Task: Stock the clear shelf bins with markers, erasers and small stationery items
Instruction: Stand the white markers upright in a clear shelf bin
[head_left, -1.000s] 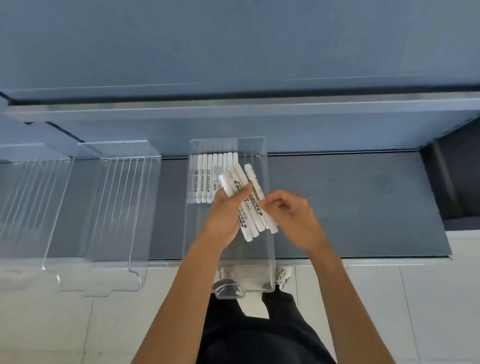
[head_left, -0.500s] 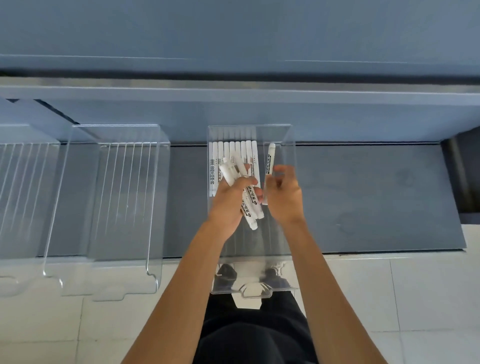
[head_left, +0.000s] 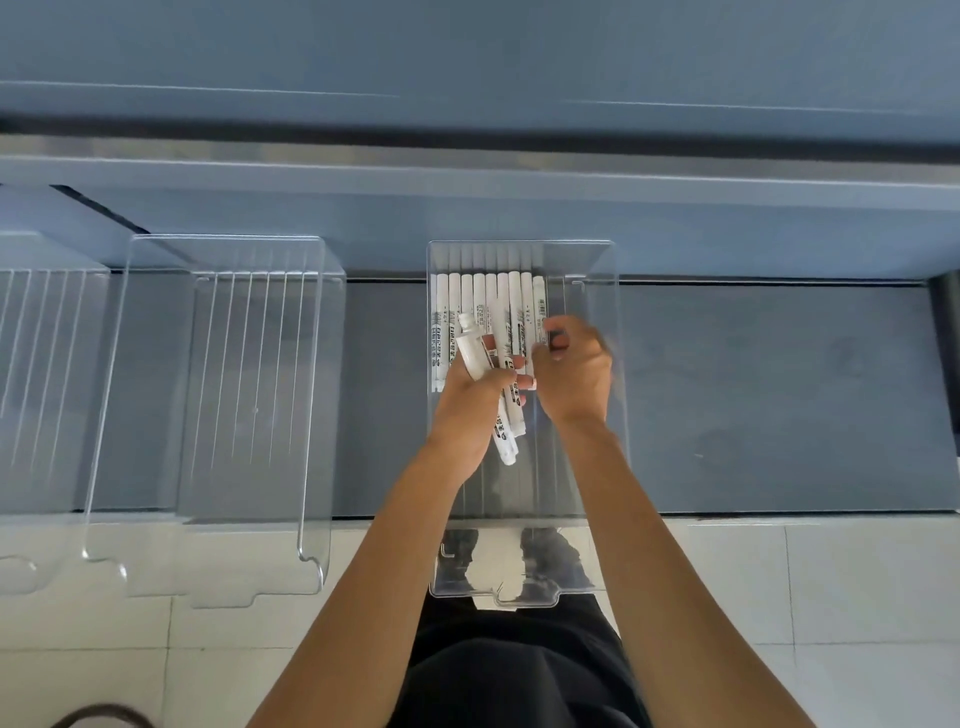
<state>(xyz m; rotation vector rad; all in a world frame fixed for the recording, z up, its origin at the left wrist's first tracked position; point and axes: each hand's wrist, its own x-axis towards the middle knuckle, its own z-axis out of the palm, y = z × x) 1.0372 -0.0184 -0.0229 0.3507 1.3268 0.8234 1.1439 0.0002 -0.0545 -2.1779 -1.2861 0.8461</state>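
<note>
One more marker (head_left: 539, 304) now lies in the row (head_left: 485, 306), pointing away, just beyond the right hand's (head_left: 574, 371) blurred fingers, grip unclear; left hand (head_left: 467, 410) clenches a bundle (head_left: 474, 353) slanting away-left.

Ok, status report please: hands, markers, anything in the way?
Left hand grips a marker bundle over the clear bin. Right hand beside it, blurred, grip unclear. Marker row lies at the bin's back. Nothing blocking.

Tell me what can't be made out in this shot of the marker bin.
Head view: right hand is motion-blurred, so its grip is unclear.
Black print on the white markers is too small to read.
Leftmost clear plastic bin is cut off by the frame edge.
</note>
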